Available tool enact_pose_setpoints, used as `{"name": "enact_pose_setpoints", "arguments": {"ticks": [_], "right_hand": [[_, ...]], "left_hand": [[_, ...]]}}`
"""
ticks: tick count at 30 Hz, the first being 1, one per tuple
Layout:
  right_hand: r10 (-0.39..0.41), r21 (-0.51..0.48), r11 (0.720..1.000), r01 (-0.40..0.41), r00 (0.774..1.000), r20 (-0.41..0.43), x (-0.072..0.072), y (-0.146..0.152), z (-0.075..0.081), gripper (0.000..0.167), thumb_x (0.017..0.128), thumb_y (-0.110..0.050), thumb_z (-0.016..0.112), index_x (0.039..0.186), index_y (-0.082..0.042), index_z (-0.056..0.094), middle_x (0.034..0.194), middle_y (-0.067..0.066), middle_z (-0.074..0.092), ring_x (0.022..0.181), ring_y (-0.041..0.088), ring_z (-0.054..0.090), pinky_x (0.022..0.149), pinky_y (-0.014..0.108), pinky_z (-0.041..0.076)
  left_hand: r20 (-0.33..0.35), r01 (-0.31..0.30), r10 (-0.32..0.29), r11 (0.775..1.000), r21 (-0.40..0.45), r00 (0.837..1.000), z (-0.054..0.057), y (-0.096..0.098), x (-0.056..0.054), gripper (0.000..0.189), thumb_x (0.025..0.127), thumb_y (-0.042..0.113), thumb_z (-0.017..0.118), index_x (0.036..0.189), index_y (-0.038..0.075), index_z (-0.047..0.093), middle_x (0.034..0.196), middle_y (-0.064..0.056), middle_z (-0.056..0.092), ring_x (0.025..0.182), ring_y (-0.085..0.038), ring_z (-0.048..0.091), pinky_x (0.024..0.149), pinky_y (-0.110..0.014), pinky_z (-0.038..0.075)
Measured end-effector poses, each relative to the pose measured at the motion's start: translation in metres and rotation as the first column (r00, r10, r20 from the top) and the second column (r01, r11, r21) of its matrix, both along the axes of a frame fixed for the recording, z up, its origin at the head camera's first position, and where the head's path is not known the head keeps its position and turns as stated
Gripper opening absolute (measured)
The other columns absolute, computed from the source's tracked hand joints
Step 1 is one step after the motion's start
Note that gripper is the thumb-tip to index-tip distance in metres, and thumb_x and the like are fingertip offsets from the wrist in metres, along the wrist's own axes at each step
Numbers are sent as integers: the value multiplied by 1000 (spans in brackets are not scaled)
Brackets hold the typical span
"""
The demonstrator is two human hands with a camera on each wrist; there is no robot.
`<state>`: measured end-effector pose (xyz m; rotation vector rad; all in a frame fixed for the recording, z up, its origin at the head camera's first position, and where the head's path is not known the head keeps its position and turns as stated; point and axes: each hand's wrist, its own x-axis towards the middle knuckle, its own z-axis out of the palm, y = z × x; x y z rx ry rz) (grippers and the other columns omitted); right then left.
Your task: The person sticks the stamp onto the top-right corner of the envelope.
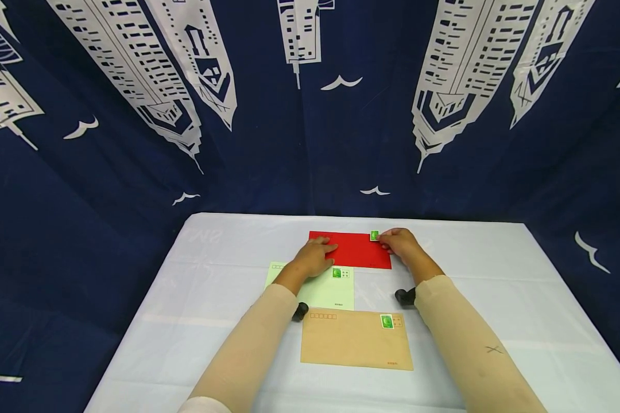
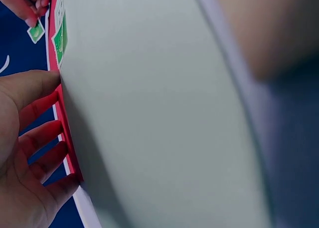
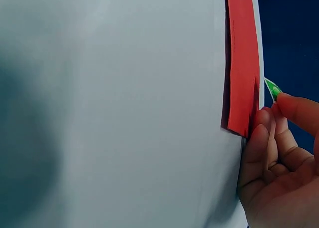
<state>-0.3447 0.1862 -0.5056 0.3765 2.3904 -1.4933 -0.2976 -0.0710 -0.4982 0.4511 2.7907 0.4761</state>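
Observation:
A red envelope (image 1: 356, 251) lies at the far side of the table, its right end shown in the right wrist view (image 3: 244, 58). My left hand (image 1: 314, 256) rests on its left part with the fingers spread. Between thumb and fingertip, my right hand (image 1: 402, 244) pinches a small green stamp (image 1: 374, 236) over the envelope's upper right corner. In the left wrist view the stamp (image 2: 36, 32) hangs from the right hand's fingers, a little away from the red paper. Part of the pale green envelope (image 1: 320, 292) is hidden under my left hand and forearm.
Nearest me lies a brown envelope (image 1: 353, 341) with a green stamp (image 1: 387, 321) at its upper right. The pale green envelope bears a similar stamp (image 1: 337, 273). A white cloth covers the table (image 1: 186, 321); a dark blue patterned curtain (image 1: 310, 143) hangs behind it.

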Motion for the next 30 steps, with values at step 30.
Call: {"name": "enact_pose_setpoints", "arguments": {"ticks": [30], "right_hand": [[12, 160, 987, -11, 1000, -9, -2, -9, -4, 20, 98, -24, 57, 103, -5, 60, 84, 1, 54, 82, 17, 50, 70, 24, 42]], "left_hand": [[5, -3, 3, 1000, 1, 1000, -2, -1, 0, 53, 103, 33, 57, 154, 26, 44, 166, -1, 32, 156, -24, 25, 127, -41, 26]]}}
